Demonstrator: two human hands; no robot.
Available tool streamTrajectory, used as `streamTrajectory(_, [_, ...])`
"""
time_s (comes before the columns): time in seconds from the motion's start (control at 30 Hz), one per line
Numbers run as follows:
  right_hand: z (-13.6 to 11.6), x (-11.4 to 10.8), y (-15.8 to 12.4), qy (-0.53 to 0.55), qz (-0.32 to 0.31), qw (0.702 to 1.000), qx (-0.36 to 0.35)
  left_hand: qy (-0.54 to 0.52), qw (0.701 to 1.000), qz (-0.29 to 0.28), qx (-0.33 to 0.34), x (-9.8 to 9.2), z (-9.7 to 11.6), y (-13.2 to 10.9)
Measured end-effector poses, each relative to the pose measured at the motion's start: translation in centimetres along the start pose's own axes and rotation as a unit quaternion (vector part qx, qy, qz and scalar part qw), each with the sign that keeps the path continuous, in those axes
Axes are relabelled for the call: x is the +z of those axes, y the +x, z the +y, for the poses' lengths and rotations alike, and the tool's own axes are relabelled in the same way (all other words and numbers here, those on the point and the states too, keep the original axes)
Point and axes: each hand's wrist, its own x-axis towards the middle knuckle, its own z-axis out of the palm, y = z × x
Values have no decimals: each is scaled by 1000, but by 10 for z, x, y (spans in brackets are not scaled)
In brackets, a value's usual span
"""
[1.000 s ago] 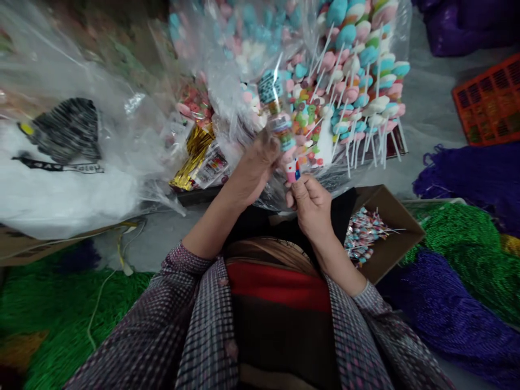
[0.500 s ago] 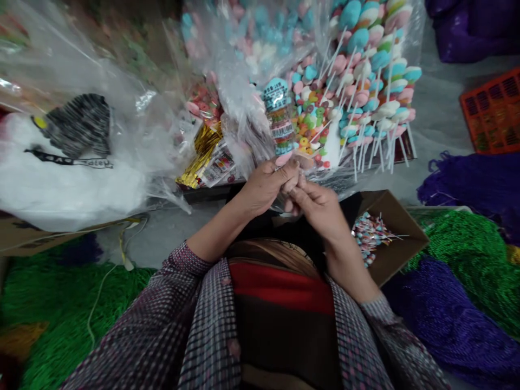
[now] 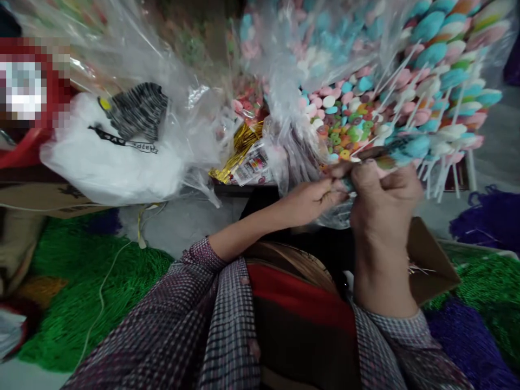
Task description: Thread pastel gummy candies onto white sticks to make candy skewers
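Observation:
My right hand [image 3: 384, 200] is raised and closed around a wrapped candy stick [image 3: 400, 149] with a blue top, which lies tilted to the right. My left hand [image 3: 314, 197] pinches the lower end of the same candy stick, its fingertips touching my right hand. Both hands hover just in front of a clear plastic bag of marshmallow lollipops [image 3: 430, 76] on white sticks. A heap of small coloured ring candies [image 3: 345, 130] lies right behind my fingers.
A cardboard box [image 3: 430, 265] sits under my right wrist. Clear bags and a white bag [image 3: 109, 157] fill the left. A gold packet [image 3: 244, 146] lies in the middle. Green bead strands [image 3: 73, 292] and purple bead strands [image 3: 483, 216] cover the floor.
The candy stick has swung from upright to tilted right. My right hand rose and closed over it. The view has shifted left, so everything sits further right.

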Motion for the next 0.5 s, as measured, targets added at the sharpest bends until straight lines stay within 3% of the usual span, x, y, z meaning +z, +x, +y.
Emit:
streamTrajectory(0.07, [0,7,2,-28,43,998,-25,121,984,127,34,-6,-2,3])
streamTrajectory(0.1, [-1,8,4,-38,50,997,-36,134,979,148,44,-9,-2,2])
streamTrajectory(0.17, [-3,5,9,-37,13,998,-43,69,993,91,39,-12,-2,-1])
streamTrajectory(0.27, [-4,-2,18,-23,-109,993,-23,-120,987,-108,-8,-17,-1,-10])
streamTrajectory(0.3, [-2,-2,22,-24,-126,992,-18,-157,978,-135,-12,-19,0,-12])
streamTrajectory(0.33, [-1,0,25,-24,-114,993,-25,-167,979,-118,-4,-22,-1,-14])
streamTrajectory(0.37, [2,4,29,-25,-82,996,-39,-150,987,-62,17,-24,-1,-15])
streamTrajectory(0.43, [7,18,35,-27,-12,997,-67,-63,989,112,72,-32,-4,-18])
streamTrajectory(0.5, [13,39,42,-26,-7,997,-67,6,961,250,120,-41,-9,-20])
